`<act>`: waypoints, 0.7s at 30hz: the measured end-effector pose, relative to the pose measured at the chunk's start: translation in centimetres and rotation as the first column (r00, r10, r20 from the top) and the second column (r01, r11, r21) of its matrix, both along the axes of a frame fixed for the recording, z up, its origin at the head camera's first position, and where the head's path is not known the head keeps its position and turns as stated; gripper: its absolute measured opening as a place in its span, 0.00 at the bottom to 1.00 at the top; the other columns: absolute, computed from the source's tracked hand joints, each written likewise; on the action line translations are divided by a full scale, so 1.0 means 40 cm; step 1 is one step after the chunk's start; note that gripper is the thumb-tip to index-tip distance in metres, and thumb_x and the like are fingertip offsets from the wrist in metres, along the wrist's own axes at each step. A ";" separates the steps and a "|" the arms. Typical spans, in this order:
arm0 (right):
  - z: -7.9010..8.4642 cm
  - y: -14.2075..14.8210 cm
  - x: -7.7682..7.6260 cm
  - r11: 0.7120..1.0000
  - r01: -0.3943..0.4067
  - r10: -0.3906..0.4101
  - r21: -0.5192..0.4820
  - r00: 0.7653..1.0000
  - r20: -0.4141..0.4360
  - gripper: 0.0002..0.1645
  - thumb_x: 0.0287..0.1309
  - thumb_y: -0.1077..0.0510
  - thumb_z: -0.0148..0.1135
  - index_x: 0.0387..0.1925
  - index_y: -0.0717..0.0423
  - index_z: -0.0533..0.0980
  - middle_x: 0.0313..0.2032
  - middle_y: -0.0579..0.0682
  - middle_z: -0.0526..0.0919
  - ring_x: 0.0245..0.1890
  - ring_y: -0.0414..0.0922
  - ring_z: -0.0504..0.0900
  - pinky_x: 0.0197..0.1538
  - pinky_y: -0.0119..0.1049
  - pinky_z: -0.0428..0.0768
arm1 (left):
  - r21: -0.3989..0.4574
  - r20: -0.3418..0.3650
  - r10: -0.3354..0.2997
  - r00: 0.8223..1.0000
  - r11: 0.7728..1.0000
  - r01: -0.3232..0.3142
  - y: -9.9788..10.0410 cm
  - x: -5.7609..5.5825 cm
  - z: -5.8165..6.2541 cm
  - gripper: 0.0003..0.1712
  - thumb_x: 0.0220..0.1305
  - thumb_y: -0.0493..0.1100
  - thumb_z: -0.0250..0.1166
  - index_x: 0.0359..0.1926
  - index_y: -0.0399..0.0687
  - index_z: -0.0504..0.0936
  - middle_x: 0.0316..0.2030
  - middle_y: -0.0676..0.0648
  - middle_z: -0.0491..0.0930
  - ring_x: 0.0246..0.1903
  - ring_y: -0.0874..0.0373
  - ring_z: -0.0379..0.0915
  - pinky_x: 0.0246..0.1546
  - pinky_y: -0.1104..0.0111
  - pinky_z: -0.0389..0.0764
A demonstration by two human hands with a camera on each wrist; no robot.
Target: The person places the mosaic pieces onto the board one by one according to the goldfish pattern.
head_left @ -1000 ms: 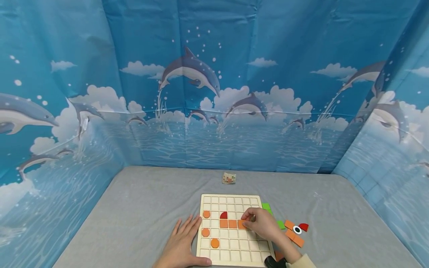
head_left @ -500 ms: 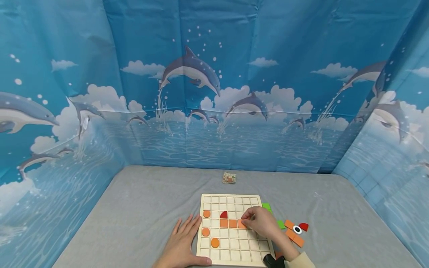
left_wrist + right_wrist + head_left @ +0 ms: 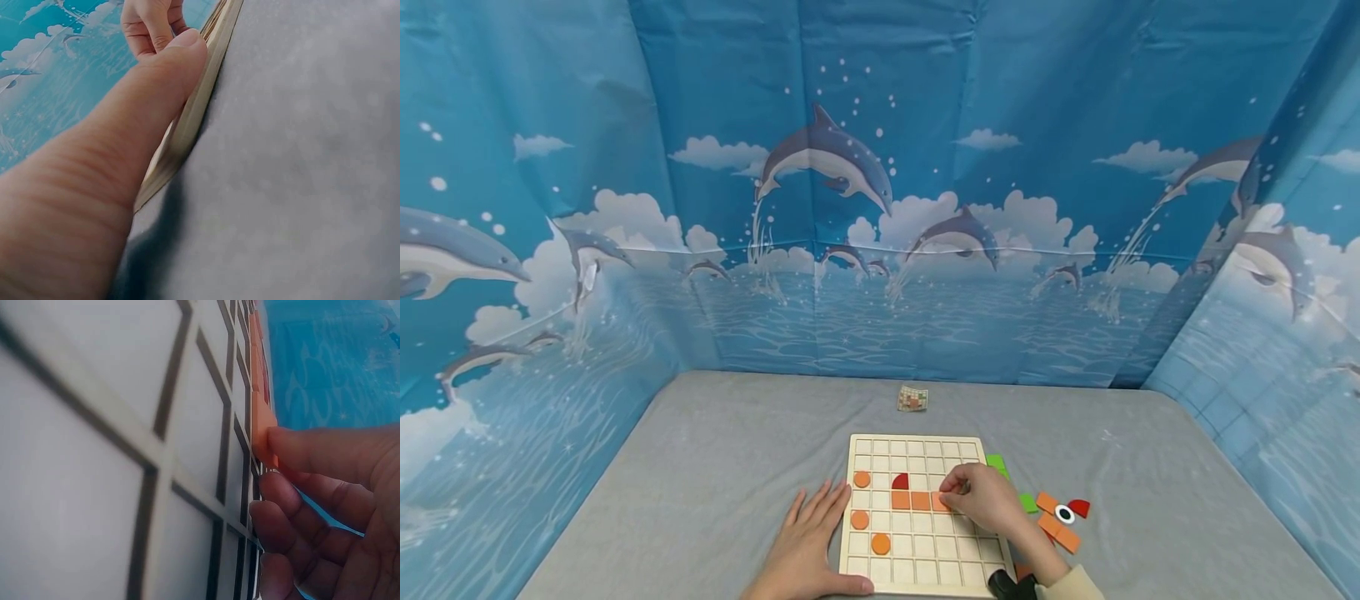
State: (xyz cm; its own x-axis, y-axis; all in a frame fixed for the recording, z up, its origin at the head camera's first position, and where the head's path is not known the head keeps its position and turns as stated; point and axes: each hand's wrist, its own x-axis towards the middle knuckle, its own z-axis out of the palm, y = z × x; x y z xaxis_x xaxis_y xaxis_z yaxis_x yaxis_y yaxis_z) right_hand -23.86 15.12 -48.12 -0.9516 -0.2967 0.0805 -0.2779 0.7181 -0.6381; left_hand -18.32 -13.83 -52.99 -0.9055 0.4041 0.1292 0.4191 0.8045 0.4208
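Observation:
A pale wooden grid board [image 3: 925,572] lies on the grey cloth. My left hand [image 3: 805,546] rests along its left side with fingers spread, the thumb [image 3: 178,53] on the near edge. With thumb and fingertips, my right hand [image 3: 988,498] pinches an orange square tile [image 3: 263,425] at the grid, to the right of two orange square tiles [image 3: 911,501] in the same row. A red quarter-circle tile [image 3: 901,482] sits just above that row's left end. Orange round pieces [image 3: 881,544] occupy cells toward the left.
Right of the board lie loose orange tiles [image 3: 1060,533], a white ring-shaped piece [image 3: 1065,514] with a dark centre, and a red quarter-circle tile [image 3: 1080,508]. Green tiles [image 3: 997,462] poke out beside the board's right edge. A small pattern card [image 3: 913,399] lies behind the board.
The right hand's fingers have drawn in slightly at the orange tile's right side. The left hand and the other pieces have stayed in place.

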 end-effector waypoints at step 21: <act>0.002 -0.002 0.003 1.000 0.000 0.000 -0.012 1.000 0.016 0.07 0.50 0.59 0.71 0.24 0.48 0.80 0.21 0.39 0.74 0.20 0.39 0.71 0.24 0.36 0.69 | 0.014 0.011 0.004 1.000 1.000 -0.004 0.002 0.001 0.001 0.72 0.36 0.84 0.59 0.73 0.44 0.53 0.71 0.47 0.53 0.71 0.48 0.41 0.64 0.46 0.38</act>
State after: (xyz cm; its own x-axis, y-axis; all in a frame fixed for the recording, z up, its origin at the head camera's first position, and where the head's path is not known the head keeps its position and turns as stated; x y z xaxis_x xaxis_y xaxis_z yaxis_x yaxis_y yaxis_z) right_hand -23.75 15.04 -48.04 -0.9529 -0.2954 0.0691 -0.2675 0.7106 -0.6507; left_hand -18.29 -13.74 -52.93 -0.9087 0.3983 0.1248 0.4108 0.8003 0.4367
